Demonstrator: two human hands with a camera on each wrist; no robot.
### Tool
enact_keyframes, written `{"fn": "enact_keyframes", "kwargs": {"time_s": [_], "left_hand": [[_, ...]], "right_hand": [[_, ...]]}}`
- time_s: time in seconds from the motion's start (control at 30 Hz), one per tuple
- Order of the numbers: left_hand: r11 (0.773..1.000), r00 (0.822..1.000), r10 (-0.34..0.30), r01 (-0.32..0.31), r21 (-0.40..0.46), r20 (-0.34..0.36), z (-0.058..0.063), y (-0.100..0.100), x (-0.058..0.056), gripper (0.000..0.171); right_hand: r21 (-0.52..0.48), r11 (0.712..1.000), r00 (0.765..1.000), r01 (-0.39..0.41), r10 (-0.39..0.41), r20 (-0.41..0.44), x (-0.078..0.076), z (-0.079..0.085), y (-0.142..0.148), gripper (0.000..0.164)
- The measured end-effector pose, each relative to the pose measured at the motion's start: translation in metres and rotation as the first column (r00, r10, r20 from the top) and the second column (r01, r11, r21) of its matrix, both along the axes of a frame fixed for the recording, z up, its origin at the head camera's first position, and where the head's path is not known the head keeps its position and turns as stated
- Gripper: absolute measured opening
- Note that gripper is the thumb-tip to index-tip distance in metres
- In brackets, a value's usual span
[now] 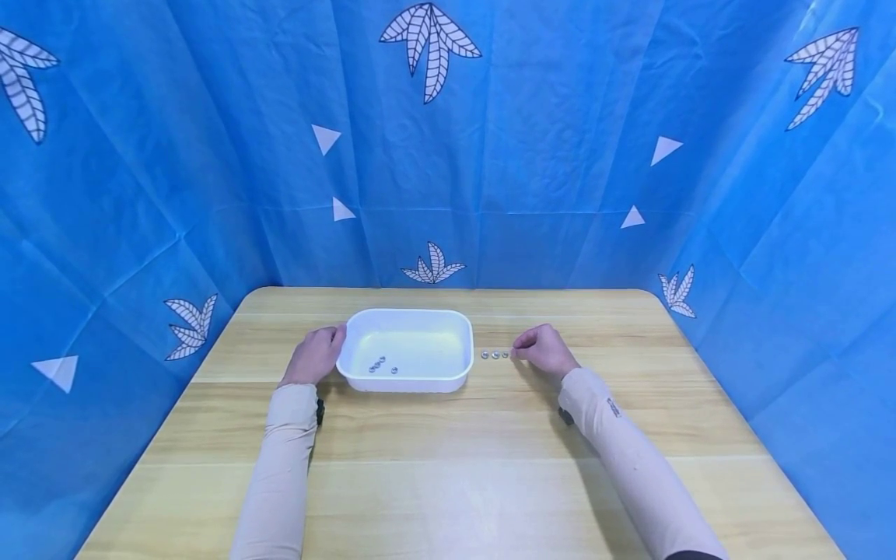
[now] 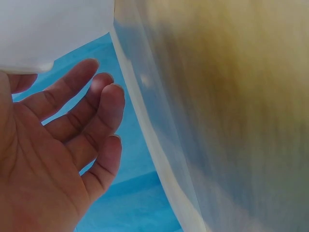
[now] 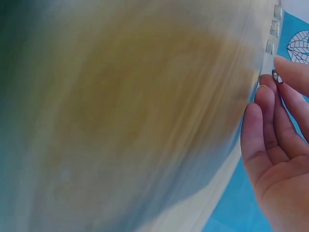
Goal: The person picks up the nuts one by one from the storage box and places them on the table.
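Note:
A white rectangular basin (image 1: 409, 384) stands on the table, with several small silvery nuts (image 1: 394, 370) inside. At its left end my left hand (image 1: 313, 356) holds the rim; in the left wrist view, the other fingers (image 2: 104, 111) hang loosely beside the wall (image 2: 53, 29) and the thumb tip is partly hidden. To the right of the basin lie three more nuts (image 1: 495, 355) in a row. My right hand (image 1: 546, 351), just past the row's right end, pinches one nut (image 3: 276, 76) between thumb and fingertips; the head view hides that nut.
The wooden table (image 1: 448, 467) reaches back to a blue curtain (image 1: 560, 93) with white leaf and triangle prints, which also hangs along both sides. Dark straps (image 1: 320, 412) show at both wrists under light sleeves (image 1: 273, 474).

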State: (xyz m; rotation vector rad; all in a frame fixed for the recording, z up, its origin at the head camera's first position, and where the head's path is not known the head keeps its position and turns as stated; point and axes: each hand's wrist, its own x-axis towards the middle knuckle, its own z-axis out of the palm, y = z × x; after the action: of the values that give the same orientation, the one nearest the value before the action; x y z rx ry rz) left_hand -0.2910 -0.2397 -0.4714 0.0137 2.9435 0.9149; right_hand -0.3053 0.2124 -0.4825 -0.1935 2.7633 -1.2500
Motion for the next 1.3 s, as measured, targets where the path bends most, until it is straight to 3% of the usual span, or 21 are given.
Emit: {"fn": "enact_keyframes", "kwargs": {"time_s": [0.67,1.3], "left_hand": [[1.0,1.0,-0.001,0.001,0.006,0.011,-0.0004,-0.0016,-0.0011,0.069],[1.0,0.999,0.003,-0.004,0.018,0.042,-0.0001,-0.0009,-0.0002,0.075]], "right_hand": [[0.112,0.992,0.998,-0.059,0.058,0.011,-0.0011,-0.0006,-0.0002,0.01],[0.092,0.994,0.998,-0.062,0.059,0.03,-0.0012,-0.0027,0.0012,0.008]]}}
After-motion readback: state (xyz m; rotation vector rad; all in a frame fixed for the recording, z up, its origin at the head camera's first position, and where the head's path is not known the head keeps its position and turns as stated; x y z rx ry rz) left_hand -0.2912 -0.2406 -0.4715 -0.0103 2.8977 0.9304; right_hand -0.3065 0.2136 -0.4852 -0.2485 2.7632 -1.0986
